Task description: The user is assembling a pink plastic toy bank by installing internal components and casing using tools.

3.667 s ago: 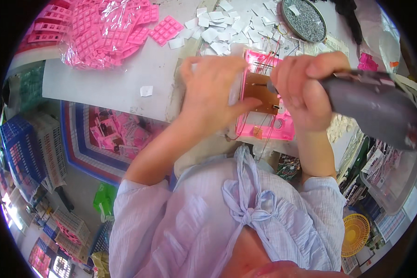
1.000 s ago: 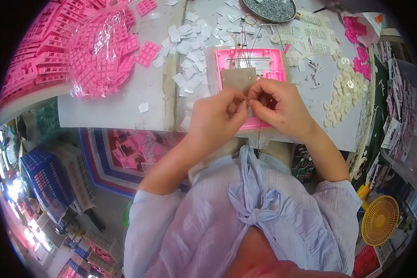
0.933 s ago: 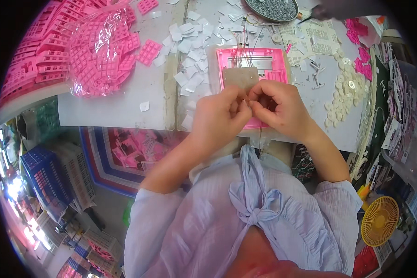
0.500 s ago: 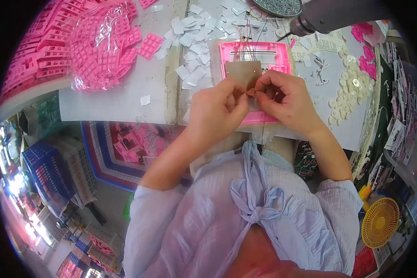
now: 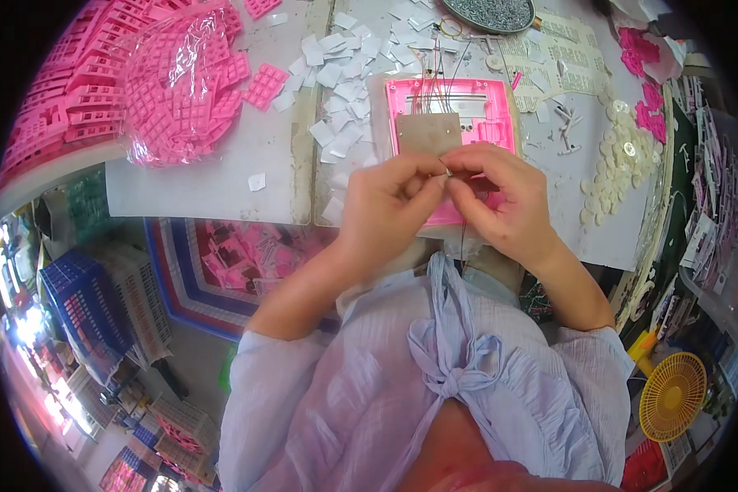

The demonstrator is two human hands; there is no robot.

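Note:
My left hand (image 5: 391, 201) and my right hand (image 5: 504, 197) are closed in a pinch, fingertips meeting over a pink plastic casing (image 5: 502, 102). Between them is something tiny with a pale tip, mostly covered by the fingers. A thin dark wire (image 5: 464, 238) hangs just below, past the casing's near edge. Behind the fingertips, a brown circuit board (image 5: 428, 134) lies on the casing. Several thin wires (image 5: 436, 82) rise from the board's far side. My hands hide much of the casing's near half.
White paper pieces (image 5: 340, 78) lie scattered left of the casing. Farther left sits a clear bag of pink keypad parts (image 5: 184, 90). Cream round parts (image 5: 615, 164) lie at right, a dish of screws (image 5: 492, 12) at the back. A blue-rimmed basket (image 5: 168, 262) stands below the table's left side.
The dark tool overhanging the upper right has gone from view. Both hands have shifted slightly nearer me, still pinching together. The casing and board sit slightly lower in view.

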